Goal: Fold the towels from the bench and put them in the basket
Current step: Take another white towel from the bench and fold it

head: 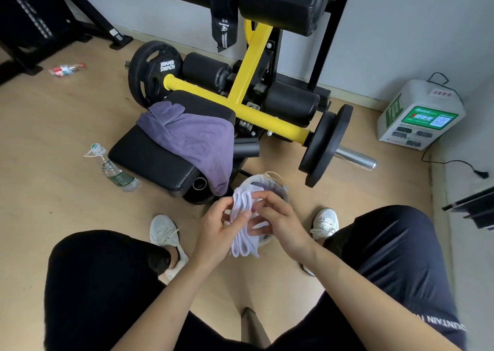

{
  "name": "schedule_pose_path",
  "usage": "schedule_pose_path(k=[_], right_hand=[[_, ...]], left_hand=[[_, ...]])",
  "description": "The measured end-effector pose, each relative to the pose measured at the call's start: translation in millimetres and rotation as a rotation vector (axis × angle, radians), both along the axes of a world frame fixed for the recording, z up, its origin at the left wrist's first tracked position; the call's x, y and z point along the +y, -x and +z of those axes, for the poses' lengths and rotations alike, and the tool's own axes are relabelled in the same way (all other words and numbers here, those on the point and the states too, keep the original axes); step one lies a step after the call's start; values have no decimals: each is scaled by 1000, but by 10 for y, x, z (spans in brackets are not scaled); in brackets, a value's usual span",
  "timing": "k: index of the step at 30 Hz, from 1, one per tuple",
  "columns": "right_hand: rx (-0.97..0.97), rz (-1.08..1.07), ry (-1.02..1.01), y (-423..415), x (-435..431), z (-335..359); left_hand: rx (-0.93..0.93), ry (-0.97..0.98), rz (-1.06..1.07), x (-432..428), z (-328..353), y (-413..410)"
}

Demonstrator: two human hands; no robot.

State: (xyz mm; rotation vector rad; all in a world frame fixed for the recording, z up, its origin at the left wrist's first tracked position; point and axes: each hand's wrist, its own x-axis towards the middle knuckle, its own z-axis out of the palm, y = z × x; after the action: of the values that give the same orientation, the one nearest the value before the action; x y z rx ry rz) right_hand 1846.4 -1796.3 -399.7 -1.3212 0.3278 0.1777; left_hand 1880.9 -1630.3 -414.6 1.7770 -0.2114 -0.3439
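The bench carried one purple towel, unfolded and draped over the pad and its edge; that item remained outstanding. The basket stood on the floor just beside the bench; its contents could not be determined. A white towel, folded into several layers, was held over the basket. The left hand gripped one side while the right hand pinched the folds. Progress judged roughly midway.

Black shorts, white sneakers
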Motion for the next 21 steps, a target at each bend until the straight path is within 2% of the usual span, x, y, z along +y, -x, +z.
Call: schedule_pose_path(k=[3,5,8,10,12,14,17,21], right_hand=[[9,28,-95,4,7,2],[-7,83,-88,9,12,2],[-54,95,67,-8,-37,-31],[-98,-24,247,-45,-116,-98],[-73,-144,310,-84,-206,-167],[-2,-141,250,-114,-293,-180],[52,48,90,-151,-385,-172],[77,64,15,-154,-372,-128]], left_hand=[[-11,-70,41,3,-21,1],[-55,-114,112,2,-60,-9],[-103,-125,139,35,-88,-57],[-83,-61,109,68,-64,-89],[-21,36,77,113,0,-119],[101,145,58,166,75,-156],[290,307,33,227,196,-185],[334,265,102,267,231,-214]])
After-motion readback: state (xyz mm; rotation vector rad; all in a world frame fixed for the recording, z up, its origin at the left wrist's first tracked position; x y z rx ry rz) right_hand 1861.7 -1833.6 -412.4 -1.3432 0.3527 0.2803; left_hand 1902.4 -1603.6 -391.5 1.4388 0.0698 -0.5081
